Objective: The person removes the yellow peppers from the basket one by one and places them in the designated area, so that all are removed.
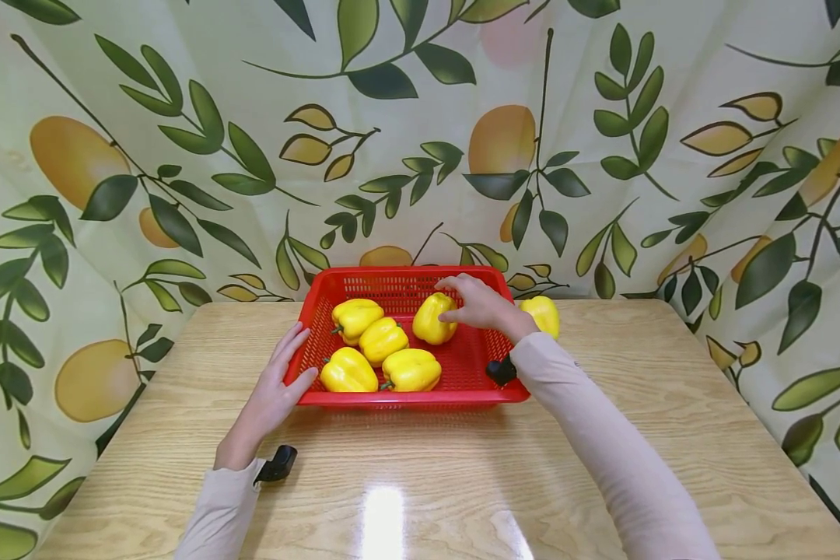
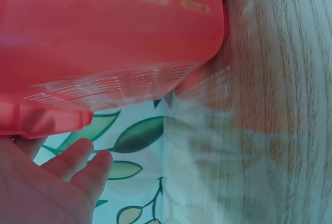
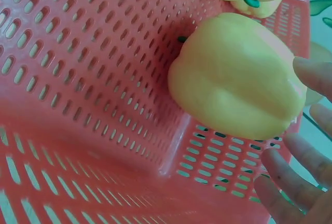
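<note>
A red plastic basket (image 1: 420, 398) stands on the table with several yellow bell peppers inside. One bell pepper (image 1: 432, 319) is at the basket's back, right of the others; in the right wrist view that pepper (image 3: 236, 76) fills the middle. My right hand (image 1: 481, 303) reaches over it with fingers spread, the thumb at the pepper's edge; whether they touch cannot be told. My left hand (image 1: 271, 393) is at the basket's left rim, fingers loosely extended and thumb apart. In the left wrist view its fingers (image 2: 96, 169) lie just beside the rim.
Another yellow bell pepper (image 1: 542, 315) is on the table, just right of the basket and partly behind my right wrist. Behind the wooden table (image 1: 406, 482) hangs a leaf-patterned cloth (image 1: 420, 179). Black wrist cameras (image 1: 278, 464) stick out from both sleeves.
</note>
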`<state>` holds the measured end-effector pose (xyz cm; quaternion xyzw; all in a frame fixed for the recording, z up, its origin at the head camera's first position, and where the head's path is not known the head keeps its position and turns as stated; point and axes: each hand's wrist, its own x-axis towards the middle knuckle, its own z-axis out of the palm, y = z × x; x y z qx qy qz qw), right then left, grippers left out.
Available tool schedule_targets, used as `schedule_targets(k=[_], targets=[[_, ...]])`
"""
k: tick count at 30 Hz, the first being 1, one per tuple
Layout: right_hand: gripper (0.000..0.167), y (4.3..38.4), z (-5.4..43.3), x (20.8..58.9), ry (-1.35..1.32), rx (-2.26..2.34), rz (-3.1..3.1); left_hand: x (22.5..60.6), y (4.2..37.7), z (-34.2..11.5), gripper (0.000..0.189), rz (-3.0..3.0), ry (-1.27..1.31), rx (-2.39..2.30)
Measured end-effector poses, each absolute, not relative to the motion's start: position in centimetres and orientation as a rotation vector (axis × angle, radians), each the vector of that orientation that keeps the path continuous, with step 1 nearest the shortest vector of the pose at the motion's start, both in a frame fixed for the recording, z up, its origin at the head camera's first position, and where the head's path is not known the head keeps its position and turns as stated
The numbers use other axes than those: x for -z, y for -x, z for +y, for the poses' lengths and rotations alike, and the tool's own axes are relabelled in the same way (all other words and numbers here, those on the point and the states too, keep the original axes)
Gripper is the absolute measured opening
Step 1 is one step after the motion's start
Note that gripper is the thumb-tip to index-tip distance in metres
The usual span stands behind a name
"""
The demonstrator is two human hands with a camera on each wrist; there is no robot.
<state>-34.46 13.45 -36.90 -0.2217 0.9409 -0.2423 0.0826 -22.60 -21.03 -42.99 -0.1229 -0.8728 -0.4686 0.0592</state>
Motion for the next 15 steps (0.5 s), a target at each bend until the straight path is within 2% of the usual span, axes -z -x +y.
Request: schedule_targets(k=[15], targets=[[0.062,34.56,12.49,37.67,0.693,0.706,2.776,42.97,22.57,-21.04,0.063,-2.647,0.363,1.437]])
